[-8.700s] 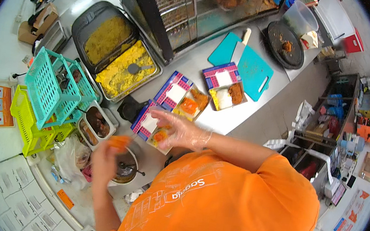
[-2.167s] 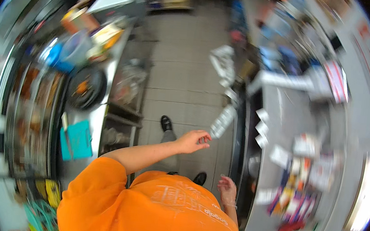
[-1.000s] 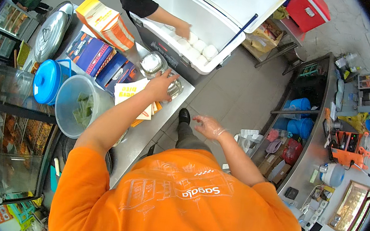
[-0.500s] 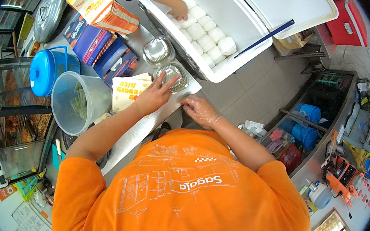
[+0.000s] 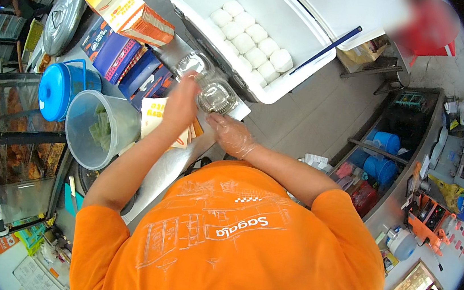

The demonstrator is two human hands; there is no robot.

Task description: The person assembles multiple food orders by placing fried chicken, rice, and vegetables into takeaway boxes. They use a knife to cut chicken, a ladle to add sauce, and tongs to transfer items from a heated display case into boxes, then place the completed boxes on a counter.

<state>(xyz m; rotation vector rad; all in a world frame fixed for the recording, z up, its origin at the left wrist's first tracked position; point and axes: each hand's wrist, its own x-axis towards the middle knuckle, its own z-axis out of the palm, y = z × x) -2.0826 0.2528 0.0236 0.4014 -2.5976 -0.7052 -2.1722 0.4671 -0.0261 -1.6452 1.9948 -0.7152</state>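
An open clear plastic clamshell container lies on the metal table, its base (image 5: 217, 98) nearer me and its lid (image 5: 192, 63) farther left. My left hand (image 5: 182, 104) is at the left side of the base, with its fingers drawn in and smeared by motion. I cannot tell whether it grips the rim. My right hand (image 5: 233, 137), in a thin clear plastic glove, has its fingers pressed together at the near edge of the base. Cream printed paper sheets (image 5: 154, 114) lie beside my left forearm.
Beyond the table (image 5: 165, 167) stands an open white cooler (image 5: 296, 35) holding round white dough-like pieces (image 5: 255, 44), a blue rod across its edge. To the left are a clear bucket (image 5: 82, 128), a blue jug (image 5: 55, 90), folded boxes (image 5: 116, 63) and a glass food case (image 5: 20, 144).
My left hand has moved left off the container's middle, its spread fingers drawn in. My right hand has moved left to the container's near edge. Another person's hand has left the cooler.
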